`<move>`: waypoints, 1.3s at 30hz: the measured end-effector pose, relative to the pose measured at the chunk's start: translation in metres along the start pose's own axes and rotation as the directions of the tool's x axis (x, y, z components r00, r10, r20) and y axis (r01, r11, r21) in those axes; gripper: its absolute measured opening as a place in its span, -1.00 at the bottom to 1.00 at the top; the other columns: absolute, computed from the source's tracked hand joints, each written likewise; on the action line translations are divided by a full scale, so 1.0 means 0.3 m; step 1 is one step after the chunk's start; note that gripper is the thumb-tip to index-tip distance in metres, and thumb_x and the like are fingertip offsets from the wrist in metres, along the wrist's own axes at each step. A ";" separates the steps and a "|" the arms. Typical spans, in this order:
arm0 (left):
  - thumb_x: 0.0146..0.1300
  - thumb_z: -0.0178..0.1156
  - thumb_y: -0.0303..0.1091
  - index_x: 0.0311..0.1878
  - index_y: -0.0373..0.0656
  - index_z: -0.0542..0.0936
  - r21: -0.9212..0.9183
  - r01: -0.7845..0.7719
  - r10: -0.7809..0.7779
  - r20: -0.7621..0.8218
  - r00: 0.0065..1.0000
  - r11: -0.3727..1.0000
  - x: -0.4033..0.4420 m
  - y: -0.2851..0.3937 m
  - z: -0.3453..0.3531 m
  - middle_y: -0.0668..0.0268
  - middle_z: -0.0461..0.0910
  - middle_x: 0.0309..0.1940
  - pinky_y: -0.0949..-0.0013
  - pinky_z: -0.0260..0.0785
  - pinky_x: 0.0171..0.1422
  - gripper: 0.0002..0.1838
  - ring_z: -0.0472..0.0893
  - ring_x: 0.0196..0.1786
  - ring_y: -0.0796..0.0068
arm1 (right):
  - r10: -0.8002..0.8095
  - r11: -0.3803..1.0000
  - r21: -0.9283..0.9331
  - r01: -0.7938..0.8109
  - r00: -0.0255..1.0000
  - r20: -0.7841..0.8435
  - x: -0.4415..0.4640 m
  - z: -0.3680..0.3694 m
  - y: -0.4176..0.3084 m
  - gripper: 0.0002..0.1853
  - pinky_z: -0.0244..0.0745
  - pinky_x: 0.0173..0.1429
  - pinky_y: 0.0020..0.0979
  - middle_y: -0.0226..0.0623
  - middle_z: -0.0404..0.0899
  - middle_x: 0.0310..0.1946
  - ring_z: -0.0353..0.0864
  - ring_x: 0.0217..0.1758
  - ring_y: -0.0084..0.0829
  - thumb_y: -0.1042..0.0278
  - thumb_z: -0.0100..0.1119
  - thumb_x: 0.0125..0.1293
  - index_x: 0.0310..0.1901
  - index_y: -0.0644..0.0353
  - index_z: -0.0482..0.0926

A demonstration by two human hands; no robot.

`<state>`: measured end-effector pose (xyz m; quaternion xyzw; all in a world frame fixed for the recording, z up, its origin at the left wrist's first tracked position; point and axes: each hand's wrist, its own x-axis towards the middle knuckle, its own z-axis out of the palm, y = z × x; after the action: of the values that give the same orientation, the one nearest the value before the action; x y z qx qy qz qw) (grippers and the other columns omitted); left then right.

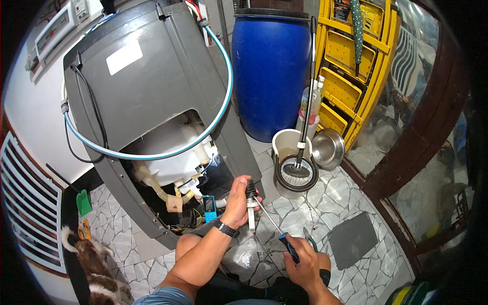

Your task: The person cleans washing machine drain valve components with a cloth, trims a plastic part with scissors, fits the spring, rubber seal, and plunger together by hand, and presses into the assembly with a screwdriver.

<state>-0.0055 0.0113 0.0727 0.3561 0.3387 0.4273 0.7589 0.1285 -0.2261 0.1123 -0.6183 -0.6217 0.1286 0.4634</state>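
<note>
My left hand, with a dark watch on the wrist, is closed around a part with a black ribbed top and a pale stem. My right hand grips the blue and black handle of a screwdriver. The screwdriver's long shaft points up and left, its tip at or near the part; exact contact is hard to see. Left of my hands stands a grey machine with an opening showing white fittings, a beige hose and wires. A blue phone-like device stands at the opening's lower edge.
A blue barrel, a bucket with a mop, a metal bowl and a yellow ladder stand behind. A grey panel lies on the tiles at right. A brown and white animal is at lower left.
</note>
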 end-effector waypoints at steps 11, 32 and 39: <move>0.64 -0.10 0.08 0.08 -0.02 0.40 -0.094 0.080 -0.084 -0.037 0.996 0.992 0.010 -0.008 -0.002 0.28 0.55 -0.33 0.34 0.52 -0.56 -0.64 0.67 -0.45 0.34 | 0.035 0.999 -0.008 -0.035 0.999 0.006 -0.004 -0.002 -0.031 -0.47 0.61 0.03 -0.25 0.08 0.65 -0.08 0.71 -0.05 0.01 0.67 0.32 0.19 0.25 0.38 0.55; 0.65 -0.11 0.14 0.14 -0.03 0.43 0.065 -0.088 0.088 0.009 0.996 0.994 -0.011 -0.018 0.053 0.33 0.51 -0.41 0.55 0.28 -0.62 -0.58 0.63 -0.46 0.57 | 0.171 0.976 0.134 -0.170 0.985 0.003 -0.103 0.156 0.023 -0.46 0.53 0.22 -0.13 0.15 0.56 0.07 0.65 0.12 0.05 0.45 0.27 0.39 0.35 0.39 0.38; 0.61 0.01 0.12 0.14 0.02 0.42 0.010 -0.228 0.226 -0.160 0.961 0.974 -0.014 -0.046 0.068 0.38 0.51 -0.40 0.48 0.33 -0.62 -0.62 0.64 -0.47 0.53 | 0.350 0.868 0.341 -0.361 0.932 0.095 -0.151 0.273 -0.022 -0.37 0.58 -0.02 -0.36 -0.08 0.55 0.06 0.62 -0.12 -0.42 0.41 0.22 0.49 0.46 0.27 0.16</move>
<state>0.0150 -0.0029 0.0727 0.3537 0.3535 0.5401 0.6769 0.0553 -0.2338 0.0544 -0.6268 -0.4710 0.3304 0.5255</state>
